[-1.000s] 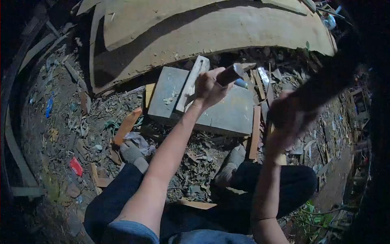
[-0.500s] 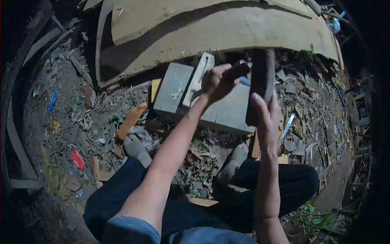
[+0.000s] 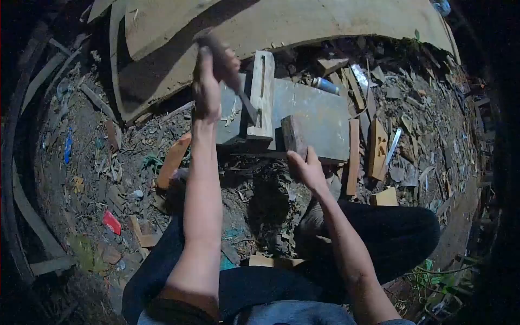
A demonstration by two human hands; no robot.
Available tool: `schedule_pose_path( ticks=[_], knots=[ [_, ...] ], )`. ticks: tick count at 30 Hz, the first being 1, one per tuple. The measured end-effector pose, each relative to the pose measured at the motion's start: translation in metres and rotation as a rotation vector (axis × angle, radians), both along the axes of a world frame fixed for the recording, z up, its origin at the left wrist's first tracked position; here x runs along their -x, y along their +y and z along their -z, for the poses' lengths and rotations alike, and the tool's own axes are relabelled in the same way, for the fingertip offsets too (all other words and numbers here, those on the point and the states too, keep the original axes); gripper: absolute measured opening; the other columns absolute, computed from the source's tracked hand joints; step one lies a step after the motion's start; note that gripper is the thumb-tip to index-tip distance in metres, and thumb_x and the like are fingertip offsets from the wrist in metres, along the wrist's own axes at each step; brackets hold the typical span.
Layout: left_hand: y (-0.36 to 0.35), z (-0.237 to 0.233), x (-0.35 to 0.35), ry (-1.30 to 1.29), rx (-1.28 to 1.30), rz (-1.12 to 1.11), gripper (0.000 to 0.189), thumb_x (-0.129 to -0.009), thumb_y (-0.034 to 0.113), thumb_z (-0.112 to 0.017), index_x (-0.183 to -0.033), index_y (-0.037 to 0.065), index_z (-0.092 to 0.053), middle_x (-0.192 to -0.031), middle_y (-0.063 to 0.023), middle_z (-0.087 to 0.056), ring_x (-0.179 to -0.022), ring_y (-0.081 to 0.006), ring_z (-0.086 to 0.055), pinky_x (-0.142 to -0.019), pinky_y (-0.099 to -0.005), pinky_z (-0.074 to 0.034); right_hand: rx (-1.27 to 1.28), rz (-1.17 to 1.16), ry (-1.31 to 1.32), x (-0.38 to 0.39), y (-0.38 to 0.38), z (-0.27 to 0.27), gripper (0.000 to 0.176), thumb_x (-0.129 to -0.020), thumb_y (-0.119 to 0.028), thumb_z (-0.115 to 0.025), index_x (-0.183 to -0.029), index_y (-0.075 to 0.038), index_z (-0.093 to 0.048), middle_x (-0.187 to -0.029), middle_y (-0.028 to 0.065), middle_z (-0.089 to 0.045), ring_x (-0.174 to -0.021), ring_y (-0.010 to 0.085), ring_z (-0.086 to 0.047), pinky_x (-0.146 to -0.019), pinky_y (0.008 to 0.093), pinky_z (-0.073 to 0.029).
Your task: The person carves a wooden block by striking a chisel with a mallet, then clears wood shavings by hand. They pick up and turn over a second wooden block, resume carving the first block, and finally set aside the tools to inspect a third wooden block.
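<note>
My left hand point(image 3: 207, 89) is closed round the thick handle of a chisel point(image 3: 246, 103), blurred by motion. The chisel's metal blade slants down to the right, its tip at the lower end of the slot in a pale wooden piece point(image 3: 265, 86). That slotted piece lies lengthwise on a grey wooden block point(image 3: 317, 111). Lower right of it, my right hand point(image 3: 310, 170) grips the near end of a dark wooden billet point(image 3: 293, 135), which is tilted over the front part of the grey block, apart from the chisel.
Large curved boards point(image 3: 303, 27) lie beyond the work. A can point(image 3: 325, 85) rests behind the grey block. Orange-brown offcuts point(image 3: 353, 157) stand to the right, another point(image 3: 173, 161) to the left. A red wrapper point(image 3: 111, 222) lies among wood chips.
My left hand has moved left, and the chisel blade now reaches the slotted piece. My right hand has come down and left, lowering the billet. The view has shifted slightly.
</note>
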State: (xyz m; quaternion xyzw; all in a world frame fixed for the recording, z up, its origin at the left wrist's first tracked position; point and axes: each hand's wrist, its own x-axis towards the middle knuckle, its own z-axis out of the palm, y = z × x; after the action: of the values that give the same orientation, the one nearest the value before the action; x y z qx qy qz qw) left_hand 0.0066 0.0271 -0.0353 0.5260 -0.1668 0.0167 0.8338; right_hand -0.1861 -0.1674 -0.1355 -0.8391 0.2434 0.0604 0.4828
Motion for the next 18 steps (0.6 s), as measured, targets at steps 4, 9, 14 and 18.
schedule_pose_path(
  ticks=[4, 9, 14, 18],
  knots=[
    [-0.013, -0.015, -0.006, -0.159, -0.259, 0.035, 0.042, -0.097, 0.042, -0.051, -0.108, 0.002, -0.057, -0.092, -0.0070, -0.064, -0.085, -0.0136, -0.060, -0.080, -0.0300, -0.048, 0.249, -0.092, 0.111, -0.003, 0.010, -0.007, 0.072, -0.083, -0.059, -0.054, -0.120, 0.001, -0.039, -0.093, 0.0318, -0.063, -0.092, 0.0484, -0.061, -0.079, 0.0516, -0.048],
    [-0.038, -0.040, 0.015, -0.548, -0.695, -0.103, 0.035, -0.083, 0.036, -0.071, -0.086, 0.002, -0.063, -0.072, -0.0037, -0.065, -0.064, -0.0130, -0.061, -0.058, -0.0279, -0.049, 0.255, -0.097, 0.138, -0.003, 0.014, -0.018, 0.071, -0.084, -0.057, -0.053, -0.119, 0.003, -0.039, -0.091, 0.0323, -0.063, -0.090, 0.0471, -0.062, -0.078, 0.0518, -0.048],
    [-0.042, -0.016, 0.011, -0.179, -0.178, -0.178, 0.025, -0.081, 0.029, -0.074, -0.076, 0.007, -0.063, -0.059, 0.0021, -0.057, -0.046, -0.0070, -0.053, -0.045, -0.0229, -0.046, 0.279, -0.136, 0.177, -0.003, 0.010, -0.010, 0.067, -0.084, -0.056, -0.054, -0.116, 0.002, -0.039, -0.091, 0.0309, -0.064, -0.087, 0.0462, -0.063, -0.076, 0.0521, -0.049],
    [-0.018, -0.010, 0.005, 0.030, 0.089, -0.205, 0.022, -0.088, 0.026, -0.068, -0.083, 0.013, -0.052, -0.064, 0.0043, -0.049, -0.052, -0.0056, -0.048, -0.045, -0.0230, -0.040, 0.295, -0.148, 0.134, 0.001, 0.018, -0.019, 0.063, -0.084, -0.054, -0.055, -0.112, 0.000, -0.039, -0.085, 0.0302, -0.064, -0.083, 0.0469, -0.063, -0.073, 0.0525, -0.049]
  ],
)
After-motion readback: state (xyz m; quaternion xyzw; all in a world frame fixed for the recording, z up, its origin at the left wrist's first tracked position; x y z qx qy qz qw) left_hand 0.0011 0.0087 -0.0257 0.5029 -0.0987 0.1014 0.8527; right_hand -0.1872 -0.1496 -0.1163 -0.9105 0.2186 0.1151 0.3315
